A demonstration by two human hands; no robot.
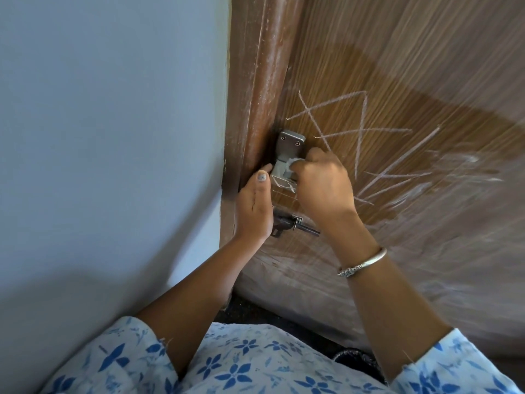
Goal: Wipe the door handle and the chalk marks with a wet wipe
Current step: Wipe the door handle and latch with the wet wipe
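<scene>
A silver metal door handle is screwed to the brown wooden door, close to its left edge. My right hand pinches a small white wet wipe and presses it against the handle's middle. My left hand rests against the door edge beside the handle, thumb up and touching the handle's left side; its fingers are hidden behind the edge. White chalk marks cross the door to the right of the handle, with smeared chalk further right.
A dark sliding bolt sits on the door just below the handle, under my hands. A pale blue wall fills the left side. A brown door frame runs up between wall and door.
</scene>
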